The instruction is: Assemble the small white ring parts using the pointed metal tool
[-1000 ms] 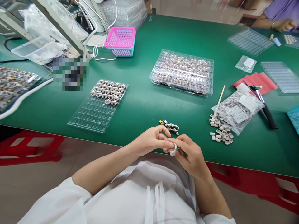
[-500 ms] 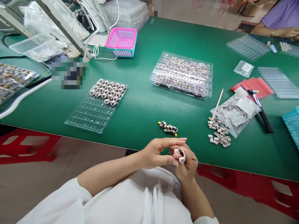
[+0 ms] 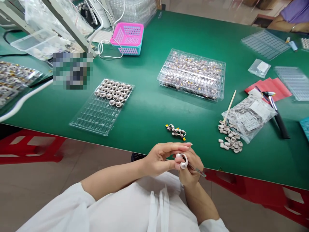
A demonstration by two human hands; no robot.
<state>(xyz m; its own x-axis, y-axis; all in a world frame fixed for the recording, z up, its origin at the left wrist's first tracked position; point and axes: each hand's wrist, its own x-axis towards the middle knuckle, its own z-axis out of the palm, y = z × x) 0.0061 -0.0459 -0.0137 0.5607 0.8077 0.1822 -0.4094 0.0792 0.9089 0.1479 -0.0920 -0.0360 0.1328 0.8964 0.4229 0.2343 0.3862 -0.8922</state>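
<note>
Grip of your left hand [image 3: 159, 159]: clamped on the white clip [image 3: 183, 165], thumb below, index finger stretched across above, near the edge of the bench [image 3: 145, 129]. Your right hand [image 3: 189, 176] curls close behind, its grip closed round a slim metal tool [image 3: 201, 173]. Tool tip and most right fingertips are hidden; exact contacts on the clip are indistinct.

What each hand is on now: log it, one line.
left hand: fingers at white curved piece | right hand: at same piece, thin metal tool jutting out | ahead: yellow-tabbed parts on green table
</note>
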